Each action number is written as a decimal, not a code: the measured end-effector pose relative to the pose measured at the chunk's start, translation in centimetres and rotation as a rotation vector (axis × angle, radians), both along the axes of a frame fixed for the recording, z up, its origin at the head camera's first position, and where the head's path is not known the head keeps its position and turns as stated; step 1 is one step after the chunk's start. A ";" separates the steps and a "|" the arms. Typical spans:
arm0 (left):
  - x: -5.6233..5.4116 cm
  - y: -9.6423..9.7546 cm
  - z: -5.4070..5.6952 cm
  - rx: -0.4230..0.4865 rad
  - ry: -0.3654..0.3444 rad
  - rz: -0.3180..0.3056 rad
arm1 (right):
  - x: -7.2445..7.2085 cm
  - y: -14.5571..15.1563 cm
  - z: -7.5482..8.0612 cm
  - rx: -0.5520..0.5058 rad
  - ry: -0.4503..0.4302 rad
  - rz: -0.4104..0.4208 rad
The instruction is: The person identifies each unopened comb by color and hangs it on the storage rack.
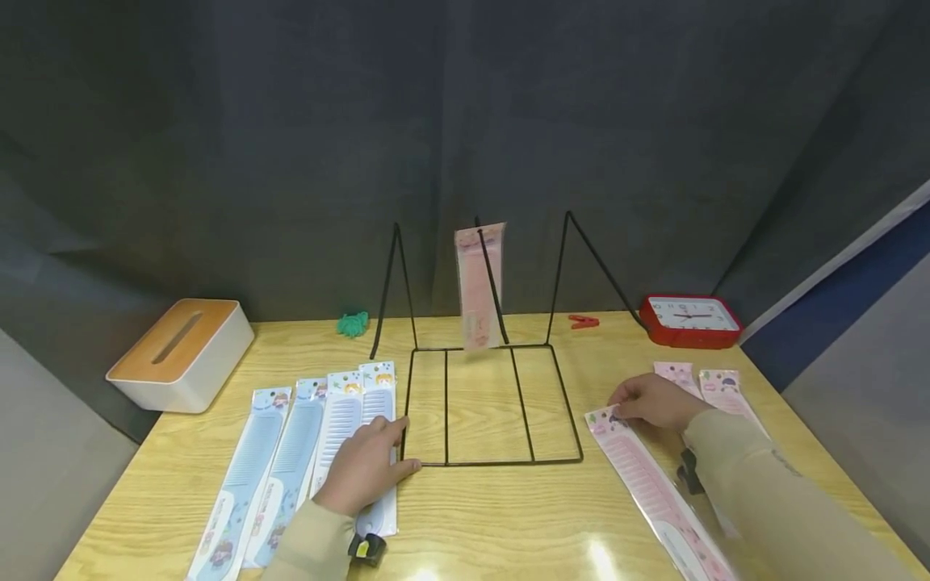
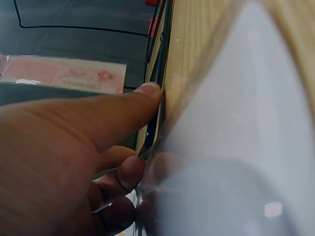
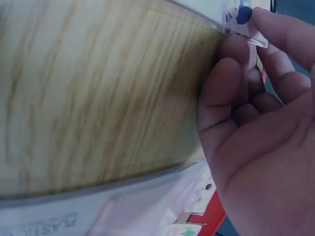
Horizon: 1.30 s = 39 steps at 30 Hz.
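A black wire rack (image 1: 479, 464) with upward-bent prongs stands on the table. A pink packaged comb (image 1: 476, 290) hangs from its middle prong. My left hand (image 1: 369, 461) holds the rack's near left corner, thumb and fingertips at the wire, above the blue packaged combs. In the right wrist view, my right hand (image 3: 266, 118) pinches the top corner of another pink packaged comb (image 1: 654, 492) between thumb and fingers. That comb slants toward the near edge, its top near the rack's right side. Two more pink packaged combs (image 1: 721, 387) lie partly hidden behind the right hand and arm.
Several blue packaged combs (image 1: 250, 460) lie fanned at left. A white tissue box (image 1: 207, 367) with a wooden lid stands at back left. Behind the rack are a green tangle of string (image 1: 353, 324) and a red clip (image 1: 584, 322). A red clock (image 1: 690, 335) sits at back right.
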State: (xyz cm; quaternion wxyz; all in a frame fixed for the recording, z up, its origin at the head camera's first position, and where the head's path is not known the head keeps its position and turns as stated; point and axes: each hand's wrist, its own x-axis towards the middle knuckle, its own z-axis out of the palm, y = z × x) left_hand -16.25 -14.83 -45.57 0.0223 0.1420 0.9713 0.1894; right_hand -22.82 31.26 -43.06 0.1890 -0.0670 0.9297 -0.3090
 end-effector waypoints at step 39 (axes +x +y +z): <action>0.0 0.1 0.0 0.012 -0.015 0.010 | 11.0 -16.4 15.3 -0.691 0.821 0.101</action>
